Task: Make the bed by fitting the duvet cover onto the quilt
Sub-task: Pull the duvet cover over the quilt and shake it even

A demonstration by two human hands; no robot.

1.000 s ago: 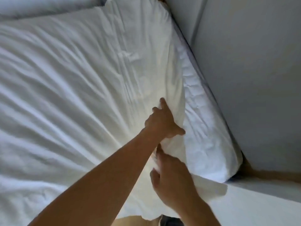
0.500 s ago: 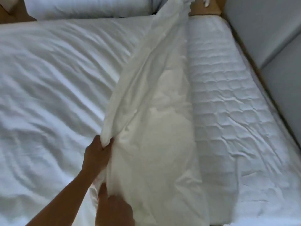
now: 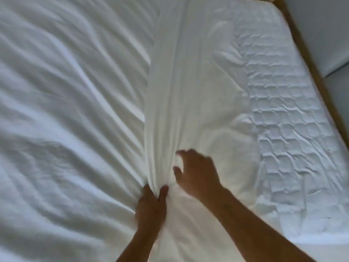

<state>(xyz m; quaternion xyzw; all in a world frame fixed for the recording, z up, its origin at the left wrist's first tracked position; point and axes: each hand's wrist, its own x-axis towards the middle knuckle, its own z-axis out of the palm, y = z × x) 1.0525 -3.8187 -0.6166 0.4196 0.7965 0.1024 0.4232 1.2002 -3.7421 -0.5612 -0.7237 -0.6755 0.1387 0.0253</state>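
A wrinkled white bed (image 3: 66, 110) fills the view. The left hand (image 3: 151, 207) pinches a bunched ridge of smooth duvet cover (image 3: 185, 91); the right hand (image 3: 198, 171), fingers spread, hovers beside it. Puckered quilt (image 3: 292, 129) lies exposed to the right.

Your bed (image 3: 294, 44) carries everything here: its quilted mattress pad (image 3: 289, 114) lies bare along the right side, bordered by a wooden frame edge (image 3: 309, 59). Directly on it you have the white duvet cover (image 3: 62, 103), rumpled in long folds across the left, and a cream-white band of fabric, the quilt (image 3: 190, 95), running lengthwise down the middle.
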